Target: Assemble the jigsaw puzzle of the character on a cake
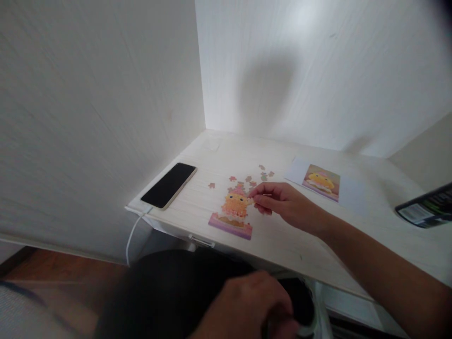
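Note:
My right hand [277, 200] reaches over the table in a pinch, with a small puzzle piece [250, 201] at its fingertips, right at the edge of the picture. The partly joined jigsaw puzzle [234, 210] shows a round yellow-orange figure with a pink hat and a purple lower strip; its outline is uneven. Several loose puzzle pieces [248, 179] lie scattered behind it, partly covered by my fingers. Low in the view, in front of the table edge, my left hand [252, 303] is blurred and curled closed; what it holds, if anything, cannot be made out.
A phone [169, 185] with a white cable [132, 235] lies at the table's left edge. A reference picture card [322, 182] rests on white paper [294, 170] to the right. A dark can or bottle [427, 207] is at far right. White walls [275, 70] enclose the table.

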Demonstrator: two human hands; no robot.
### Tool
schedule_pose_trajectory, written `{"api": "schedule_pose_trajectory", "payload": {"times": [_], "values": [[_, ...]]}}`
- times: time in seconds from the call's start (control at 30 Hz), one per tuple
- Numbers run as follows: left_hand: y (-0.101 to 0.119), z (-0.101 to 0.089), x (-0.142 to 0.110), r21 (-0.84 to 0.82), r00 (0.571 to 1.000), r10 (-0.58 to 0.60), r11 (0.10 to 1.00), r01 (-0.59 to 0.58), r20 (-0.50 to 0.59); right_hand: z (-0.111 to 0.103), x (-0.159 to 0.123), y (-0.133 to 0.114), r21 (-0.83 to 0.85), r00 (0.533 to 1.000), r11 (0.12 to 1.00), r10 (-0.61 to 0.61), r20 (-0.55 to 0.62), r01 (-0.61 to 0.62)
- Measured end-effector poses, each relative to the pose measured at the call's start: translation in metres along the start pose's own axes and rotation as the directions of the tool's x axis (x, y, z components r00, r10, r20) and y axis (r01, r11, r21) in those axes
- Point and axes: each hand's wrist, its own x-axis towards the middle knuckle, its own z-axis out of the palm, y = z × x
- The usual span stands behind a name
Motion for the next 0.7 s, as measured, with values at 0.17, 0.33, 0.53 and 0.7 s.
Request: {"api": "schedule_pose_trajectory", "payload": {"times": [0.17, 0.33, 0.53, 0.7], "values": [[0.013, -0.077, 0.022, 0.121, 0.848, -0.003, 0.989, 0.08, -0.529, 0.006, -0.001, -0.001, 0.226, 1.0, 0.974, 0.002, 0.024, -0.008], [-0.002, -0.086, 0.054, -0.021, 0.866, -0.022, 1.0, 0.013, -0.499, 0.012, 0.0, -0.006, 0.315, 1.0, 0.949, -0.026, -0.017, 0.03], [-0.006, -0.093, 0.07, -0.19, 0.836, -0.043, 0.979, -0.074, -0.547, 0.01, 0.001, -0.007, 0.331, 0.995, 0.941, -0.047, -0.091, 0.075], [-0.011, -0.104, 0.076, -0.18, 0.853, 0.009, 0.976, -0.12, -0.522, 0.008, 0.003, -0.003, 0.28, 0.995, 0.959, -0.025, -0.093, 0.05]]}}
